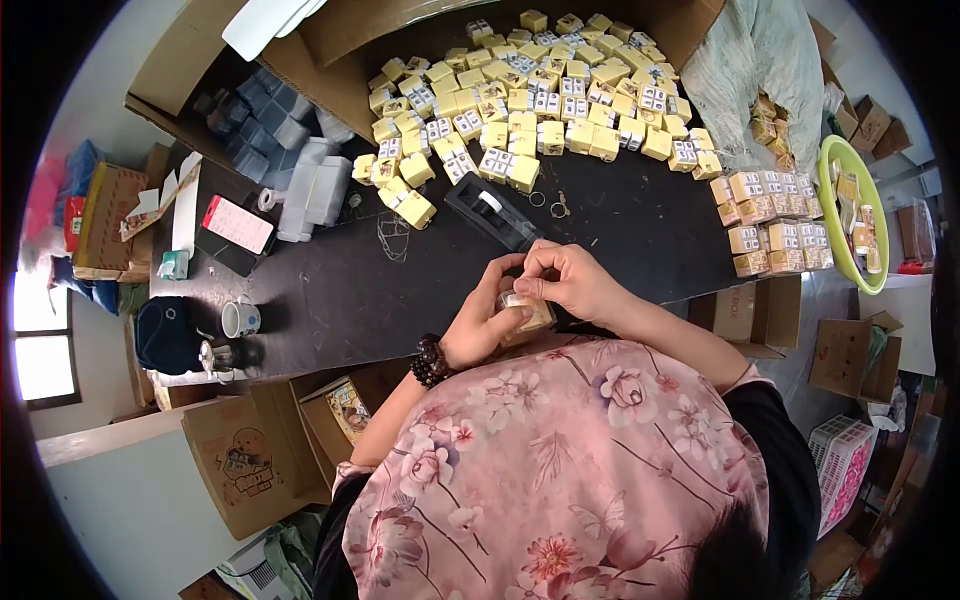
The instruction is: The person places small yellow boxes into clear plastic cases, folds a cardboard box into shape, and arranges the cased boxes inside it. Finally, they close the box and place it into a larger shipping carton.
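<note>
Close against the chest, my left hand (480, 322) is closed around a small yellow box (535, 325) that looks to have a clear plastic cover. My right hand (565, 275) is closed in a pinch at the top of that box, with thumb and fingertips together; what lies between them is too small to make out. Just beyond my hands lies a black tape dispenser (490, 215) with a white roll. Two small metal rings (537, 199) lie beside it. Past these spreads a heap of small yellow-and-white boxes (520, 100) with printed tops.
On the left are clear plastic cases (315, 190), a phone (239, 223), a mug (240, 318) and a glass jar (215, 358). Wrapped stacks of boxes (775, 238) and a green basket (826, 200) stand at the right. Open cartons (250, 450) sit below the black table (330, 300).
</note>
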